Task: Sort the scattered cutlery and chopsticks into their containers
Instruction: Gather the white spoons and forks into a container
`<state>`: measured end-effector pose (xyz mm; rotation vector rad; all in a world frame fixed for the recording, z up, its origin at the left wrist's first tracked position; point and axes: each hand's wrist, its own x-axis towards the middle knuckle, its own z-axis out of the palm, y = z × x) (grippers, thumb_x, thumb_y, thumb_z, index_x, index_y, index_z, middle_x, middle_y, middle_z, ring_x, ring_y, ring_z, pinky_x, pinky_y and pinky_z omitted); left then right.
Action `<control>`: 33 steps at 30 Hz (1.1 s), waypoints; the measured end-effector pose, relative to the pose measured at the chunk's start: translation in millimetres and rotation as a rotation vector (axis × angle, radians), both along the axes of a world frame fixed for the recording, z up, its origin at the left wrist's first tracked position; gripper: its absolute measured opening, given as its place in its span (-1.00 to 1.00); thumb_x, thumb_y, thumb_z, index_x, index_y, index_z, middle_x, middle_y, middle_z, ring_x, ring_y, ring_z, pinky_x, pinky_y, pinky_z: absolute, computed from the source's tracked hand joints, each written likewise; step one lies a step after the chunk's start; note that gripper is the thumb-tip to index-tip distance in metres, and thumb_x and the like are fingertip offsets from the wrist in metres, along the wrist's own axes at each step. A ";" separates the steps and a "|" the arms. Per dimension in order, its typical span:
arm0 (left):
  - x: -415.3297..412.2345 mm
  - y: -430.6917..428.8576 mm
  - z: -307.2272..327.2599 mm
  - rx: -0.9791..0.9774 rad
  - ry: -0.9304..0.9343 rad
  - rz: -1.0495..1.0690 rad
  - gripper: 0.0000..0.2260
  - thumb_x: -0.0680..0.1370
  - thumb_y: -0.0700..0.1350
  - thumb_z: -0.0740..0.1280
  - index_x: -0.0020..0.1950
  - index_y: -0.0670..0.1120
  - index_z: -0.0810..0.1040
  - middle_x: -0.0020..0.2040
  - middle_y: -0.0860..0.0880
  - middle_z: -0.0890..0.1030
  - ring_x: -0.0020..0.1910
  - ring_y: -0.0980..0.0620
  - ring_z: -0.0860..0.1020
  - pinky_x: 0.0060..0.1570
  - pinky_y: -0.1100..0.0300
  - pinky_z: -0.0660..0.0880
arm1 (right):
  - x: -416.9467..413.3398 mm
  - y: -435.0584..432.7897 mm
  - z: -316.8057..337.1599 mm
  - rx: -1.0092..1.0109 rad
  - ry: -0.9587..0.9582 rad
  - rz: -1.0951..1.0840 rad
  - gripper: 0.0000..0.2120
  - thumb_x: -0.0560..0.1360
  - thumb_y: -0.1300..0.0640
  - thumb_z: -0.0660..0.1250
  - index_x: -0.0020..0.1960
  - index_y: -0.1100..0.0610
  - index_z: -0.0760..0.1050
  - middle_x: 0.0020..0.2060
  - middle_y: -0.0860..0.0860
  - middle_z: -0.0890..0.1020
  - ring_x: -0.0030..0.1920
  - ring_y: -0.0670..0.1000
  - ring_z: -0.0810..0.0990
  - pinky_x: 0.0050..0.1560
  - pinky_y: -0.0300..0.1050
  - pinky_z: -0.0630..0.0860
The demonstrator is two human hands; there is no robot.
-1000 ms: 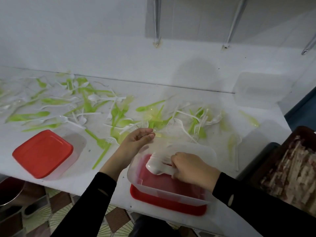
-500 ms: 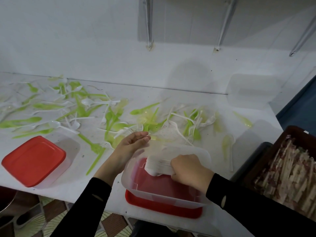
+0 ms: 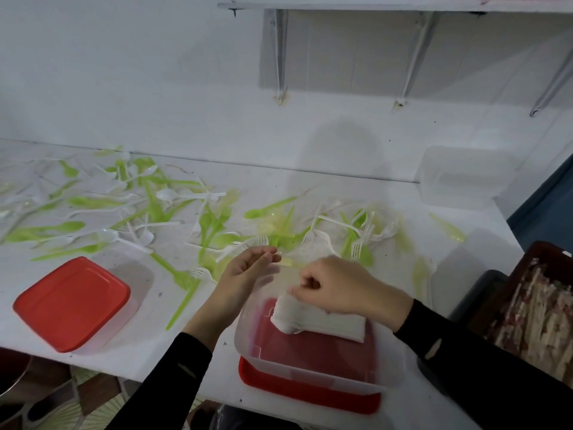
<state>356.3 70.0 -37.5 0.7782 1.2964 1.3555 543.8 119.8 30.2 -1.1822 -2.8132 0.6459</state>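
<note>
**White spoons in the near tub, right hand on them**

The spoons (image 3: 319,321) lie as a blurred white stack inside the clear tub (image 3: 310,375). Single pieces cannot be told apart, and the stack's far side is hidden under the right hand (image 3: 344,290). That hand's curled fingers pinch the stack's upper left corner. The left hand (image 3: 245,271) hovers at the tub's far left corner, its fingers loose and slightly spread, holding nothing. Both hands cover the tub's far wall.

The tub stands on a red lid (image 3: 310,398) close to the near edge of the table (image 3: 341,193). Green and white cutlery (image 3: 186,218) is scattered behind it and runs out of view on the left. A lidded tub (image 3: 71,302) sits to the left, with bare table between the two. An empty tub (image 3: 465,178) stands against the wall at far right. A crate (image 3: 545,248) of chopsticks (image 3: 539,321) is cut off by the right edge.
</note>
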 end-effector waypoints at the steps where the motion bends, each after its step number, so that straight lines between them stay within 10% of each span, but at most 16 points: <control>1: -3.9 1.2 0.7 0.026 0.009 0.017 -0.87 0.62 -0.14 0.28 0.12 -0.09 0.59 -0.01 -0.01 0.68 -0.04 0.05 0.63 0.01 0.19 0.52 | -7.3 6.0 7.9 0.013 0.064 -0.025 -0.60 0.53 -0.17 0.28 -0.33 0.07 0.36 -0.43 -0.04 0.50 -0.32 -0.07 0.57 -0.24 -0.15 0.40; 11: -148.7 9.0 27.4 0.066 0.182 0.204 -0.85 0.65 -0.22 0.22 0.07 -0.09 0.57 -0.14 0.06 0.69 -0.16 0.14 0.63 -0.10 0.28 0.55 | -135.0 57.5 -2.7 -0.149 0.185 -0.040 -0.63 0.55 -0.12 0.29 -0.32 0.09 0.40 -0.52 -0.13 0.56 -0.47 -0.13 0.61 -0.18 -0.12 0.55; 22: -345.0 2.9 19.6 -0.165 0.589 0.134 -0.91 0.56 -0.21 0.38 0.01 -0.03 0.60 -0.14 -0.01 0.66 -0.21 0.09 0.59 -0.25 0.27 0.51 | -295.4 81.3 -53.0 -0.311 -0.028 -0.064 -0.67 0.55 -0.13 0.26 -0.19 0.11 0.53 -0.21 -0.02 0.68 -0.19 0.03 0.67 -0.10 -0.06 0.56; 27: -393.3 16.7 0.3 -0.324 0.847 0.081 -0.84 0.56 0.00 0.38 -0.07 -0.08 0.62 -0.34 0.05 0.69 -0.34 0.10 0.57 -0.31 0.22 0.46 | -349.6 74.4 -76.0 -0.179 -0.095 -0.040 -0.81 0.59 0.07 0.21 0.07 0.04 0.58 -0.03 0.00 0.60 -0.03 0.06 0.61 -0.11 -0.08 0.47; 33: -421.0 21.6 -40.8 -0.508 1.091 0.000 -0.67 0.50 0.13 0.41 0.05 -0.04 0.37 -0.05 0.03 0.48 -0.10 0.00 0.51 -0.12 0.13 0.41 | -391.6 60.1 -94.7 0.232 -0.229 0.305 -0.35 0.49 0.45 0.16 0.46 -0.07 0.33 0.35 0.10 0.32 0.24 0.15 0.38 0.02 -0.02 0.44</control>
